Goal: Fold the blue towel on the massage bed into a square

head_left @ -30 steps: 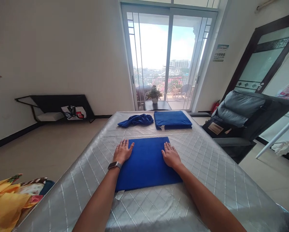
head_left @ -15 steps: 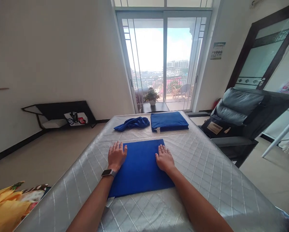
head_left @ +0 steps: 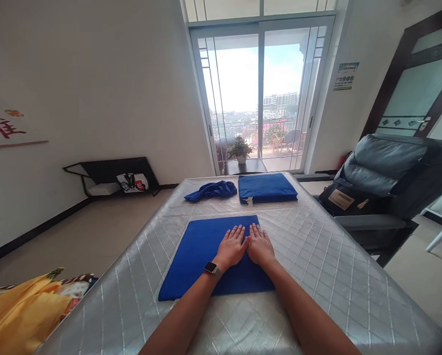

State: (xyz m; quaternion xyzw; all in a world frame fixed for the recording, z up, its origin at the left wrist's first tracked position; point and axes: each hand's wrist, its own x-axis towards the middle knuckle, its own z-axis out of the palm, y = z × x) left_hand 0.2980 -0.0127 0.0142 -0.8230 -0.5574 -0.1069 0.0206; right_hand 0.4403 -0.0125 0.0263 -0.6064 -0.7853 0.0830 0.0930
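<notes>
A flat blue folded cloth (head_left: pixel 191 256) lies on the silver quilted mattress (head_left: pixel 139 276) in front of me. My left hand (head_left: pixel 233 246), with a watch on its wrist, rests flat on the right part of the cloth, fingers stretched forward. Beside it my right hand (head_left: pixel 260 245) lies palm down at the cloth's right edge, its fingers straight. The thumbs meet or overlap. Neither hand holds anything. Farther back are a crumpled blue cloth (head_left: pixel 211 191) and a neat stack of folded blue cloths (head_left: pixel 267 187) with white tags at its front edge.
A dark reclining chair (head_left: pixel 376 167) with a black bag (head_left: pixel 345 197) stands right of the mattress. Yellow patterned fabric (head_left: pixel 24 310) is at the lower left. Beyond the far edge, a potted plant (head_left: pixel 240 149) sits before the sliding glass door. A black rack (head_left: pixel 117 172) leans by the left wall.
My left hand has moved right across the cloth, from its left edge to beside my right hand. The white tag at the cloth's near left corner no longer shows. The view has turned slightly left.
</notes>
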